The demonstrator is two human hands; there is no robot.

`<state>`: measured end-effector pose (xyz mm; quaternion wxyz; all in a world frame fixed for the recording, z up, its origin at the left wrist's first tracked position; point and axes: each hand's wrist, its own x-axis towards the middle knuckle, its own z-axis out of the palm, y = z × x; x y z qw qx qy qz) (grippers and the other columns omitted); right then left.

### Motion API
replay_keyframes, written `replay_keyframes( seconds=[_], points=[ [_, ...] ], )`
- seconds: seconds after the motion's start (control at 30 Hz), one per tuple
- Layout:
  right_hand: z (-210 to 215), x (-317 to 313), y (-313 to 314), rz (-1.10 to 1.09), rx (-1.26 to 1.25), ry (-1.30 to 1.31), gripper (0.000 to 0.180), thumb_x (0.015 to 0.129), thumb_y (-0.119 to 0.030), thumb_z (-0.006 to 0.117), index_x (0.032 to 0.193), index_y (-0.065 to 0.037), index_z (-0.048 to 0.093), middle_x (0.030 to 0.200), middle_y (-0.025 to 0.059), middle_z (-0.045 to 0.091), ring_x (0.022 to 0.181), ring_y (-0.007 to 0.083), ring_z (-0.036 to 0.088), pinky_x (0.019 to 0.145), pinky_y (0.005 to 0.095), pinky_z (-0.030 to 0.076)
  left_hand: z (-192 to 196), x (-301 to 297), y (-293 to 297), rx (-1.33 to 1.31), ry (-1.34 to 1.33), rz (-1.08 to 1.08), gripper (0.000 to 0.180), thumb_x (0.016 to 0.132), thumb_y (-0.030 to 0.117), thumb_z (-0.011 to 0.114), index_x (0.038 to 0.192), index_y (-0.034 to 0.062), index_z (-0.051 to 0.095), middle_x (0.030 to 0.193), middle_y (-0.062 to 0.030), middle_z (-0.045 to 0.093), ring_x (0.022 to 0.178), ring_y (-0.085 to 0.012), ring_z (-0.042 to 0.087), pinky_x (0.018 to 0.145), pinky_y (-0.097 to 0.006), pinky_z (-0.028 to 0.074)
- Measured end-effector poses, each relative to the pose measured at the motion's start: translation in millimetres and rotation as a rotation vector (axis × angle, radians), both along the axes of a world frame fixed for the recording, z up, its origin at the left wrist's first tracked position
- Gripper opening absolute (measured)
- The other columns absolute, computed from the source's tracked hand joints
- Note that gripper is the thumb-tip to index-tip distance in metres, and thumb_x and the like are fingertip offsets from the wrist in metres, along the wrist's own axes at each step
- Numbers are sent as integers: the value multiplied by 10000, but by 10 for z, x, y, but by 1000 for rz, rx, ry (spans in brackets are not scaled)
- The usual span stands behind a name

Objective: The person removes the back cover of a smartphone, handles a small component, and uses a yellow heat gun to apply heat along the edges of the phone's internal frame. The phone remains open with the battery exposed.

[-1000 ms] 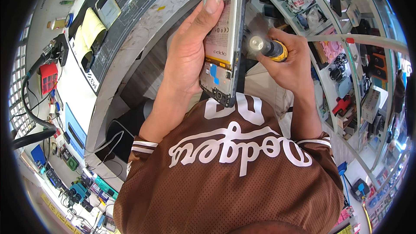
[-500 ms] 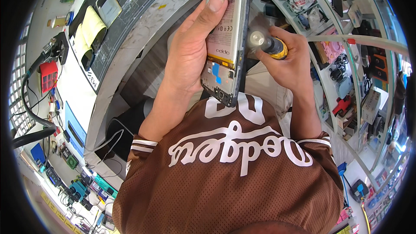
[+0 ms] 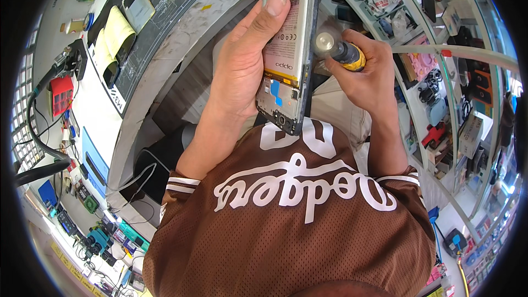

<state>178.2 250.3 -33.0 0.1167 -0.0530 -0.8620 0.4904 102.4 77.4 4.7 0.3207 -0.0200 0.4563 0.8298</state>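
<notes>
My left hand [image 3: 242, 49] is closed round an opened smartphone [image 3: 286, 38], held tilted on edge with its back cover off. The thumb presses on the silver battery, and below it lie a blue patch and the bare lower frame. At the phone's right edge, my right hand [image 3: 371, 66] grips a yellow-and-black rotary tool [image 3: 352, 58]. A pale round tip on the tool faces up, and a blurred disc-like shape surrounds it. Whether that disc touches the phone's edge I cannot tell.
Left of me, a workbench carries a black mat [image 3: 159, 8], a curled yellow paper pad [image 3: 118, 30], a red case [image 3: 61, 97] and a blue phone-shaped panel [image 3: 94, 162]. A black jointed arm [image 3: 41, 137] reaches in. Glass shelves [image 3: 434, 49] of parts stand on the right.
My right hand and the rotary tool have shifted very slightly. The phone stays almost where it was in my left hand, and the blur round the tool's tip persists.
</notes>
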Motion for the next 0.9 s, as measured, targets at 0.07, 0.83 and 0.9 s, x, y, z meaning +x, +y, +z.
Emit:
replay_keyframes(
  seconds=[0.07,0.83,0.9],
  points=[
    [-3,-1,-2,-2,3,4,187,747,-111,792,851,0,682,628,108,580,545,172,499,555,311,447,0,3,-1,-4,5,-1,458,1062,491,557,995,52,665,762,2,625,527,-57,507,414,-212,372],
    [-146,64,267,170,-1357,85,1085,716,112,667,1659,-93,170,1243,87,509,1019,213,587,935,346,469,-319,-189,-359,159,35,12,385,1103,390,512,1238,34,566,831,-18,482,583,-69,423,472,-206,383],
    [-174,68,239,140,-1271,93,1059,743,76,682,1657,-92,176,1210,80,521,996,193,579,907,327,461,-311,-169,-366,102,22,25,388,1101,398,512,1230,36,568,829,-19,488,578,-70,430,457,-208,384]
  ],
)
